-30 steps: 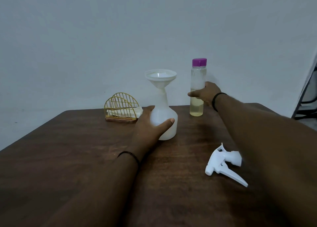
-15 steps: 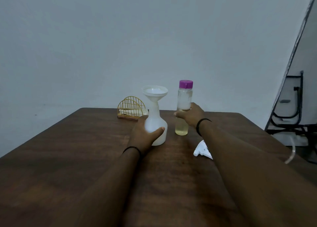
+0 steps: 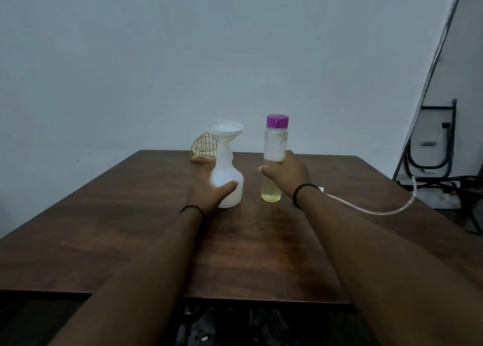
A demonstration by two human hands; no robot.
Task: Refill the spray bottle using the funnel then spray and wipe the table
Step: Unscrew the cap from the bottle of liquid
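Left hand (image 3: 209, 189) wraps the white spray bottle (image 3: 228, 182), upright at table (image 3: 130, 228) centre with funnel (image 3: 224, 131) seated in its neck; right hand (image 3: 285, 174) grips the purple-capped refill bottle (image 3: 274, 157) just beside; step judged pre-pour: cap needs removing, then tilting over the funnel.

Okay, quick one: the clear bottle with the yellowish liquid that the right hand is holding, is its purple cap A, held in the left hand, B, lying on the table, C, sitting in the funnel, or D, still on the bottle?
D: the purple cap sits on top of the clear bottle, which the right hand grips around its middle.
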